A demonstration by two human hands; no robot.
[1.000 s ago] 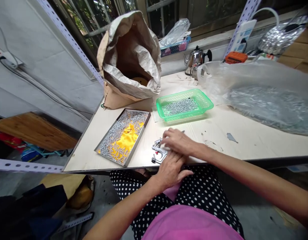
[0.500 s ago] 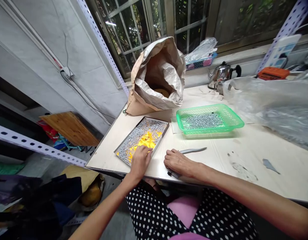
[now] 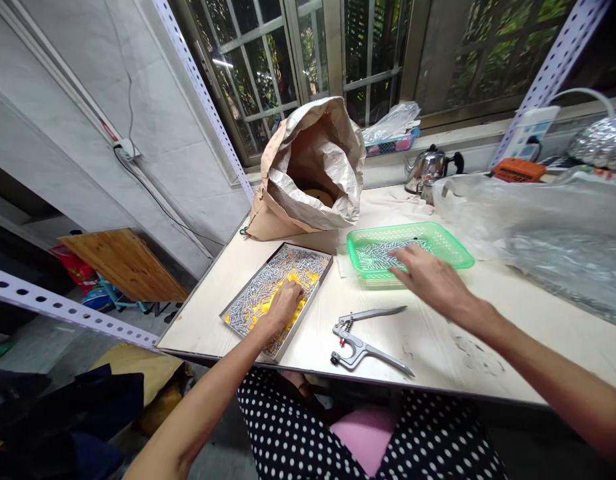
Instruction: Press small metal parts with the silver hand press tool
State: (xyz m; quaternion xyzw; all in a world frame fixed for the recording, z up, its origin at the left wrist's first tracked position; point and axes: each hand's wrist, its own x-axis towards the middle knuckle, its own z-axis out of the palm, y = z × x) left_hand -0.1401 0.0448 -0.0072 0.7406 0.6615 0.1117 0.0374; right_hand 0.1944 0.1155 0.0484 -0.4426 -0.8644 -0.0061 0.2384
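Note:
My left hand is in a shallow metal tray, its fingers bent together over bright yellow pieces; what it pinches is hidden. Small silvery metal pins cover much of the tray. Over the front edge of a green plastic basket reaches my right hand, thumb and fingers apart, with nothing visible in it. Similar metal pins lie in that basket. Grey hand pliers with a spring and a red part rest spread on the table between tray and basket, touched by neither hand.
Behind the tray stands a large open paper sack. A steel kettle and an orange object are at the back. Clear plastic bags cover the table's right side. The table's front edge runs close to my lap.
My right hand has let go of the pliers, leaving them on the table, and has moved up and right to the green basket. My left hand has shifted slightly further into the tray.

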